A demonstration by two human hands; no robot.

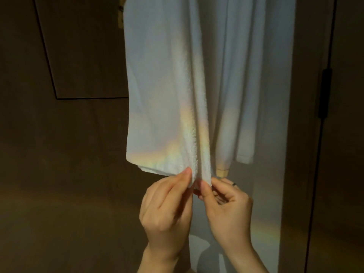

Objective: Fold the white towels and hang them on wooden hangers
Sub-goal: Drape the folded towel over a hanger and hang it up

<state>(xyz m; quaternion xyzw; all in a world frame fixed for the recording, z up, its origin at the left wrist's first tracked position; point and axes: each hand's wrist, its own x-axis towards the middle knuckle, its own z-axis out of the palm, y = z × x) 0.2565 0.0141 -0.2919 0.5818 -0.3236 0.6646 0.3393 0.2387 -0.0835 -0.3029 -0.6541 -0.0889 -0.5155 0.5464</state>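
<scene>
Obs., head view. White towel [163,95] hangs in mid-frame in front of a dark panel [78,56]. Its top runs out of the upper edge of the view, so what carries it cannot be told. A small pale wooden piece [120,14] shows at the towel's upper left edge, but what it is cannot be told.

Appearance: plain white, with a looped terry texture visible along a vertical fold right of centre. The left part lies flat and smooth. A faint rainbow-tinted band of light crosses the lower third. At the bottom left corner a second layer shows just under the front one.

Orientation: long axis vertical. The bottom hem points down toward the hands. The fold lines run top to bottom, converging slightly at the hem.

Hands: the left hand [167,205] pinches the bottom hem at the fold, thumb in front. The right hand [226,205] pinches the same hem just beside it and wears a ring [234,184]. The hands are close together, fingertips nearly touching, and both are clamped on the towel.

Behind and to the right hangs a second white cloth [256,75], also vertical and pleated. A black handle [325,93] sits on the far-right panel edge.
</scene>
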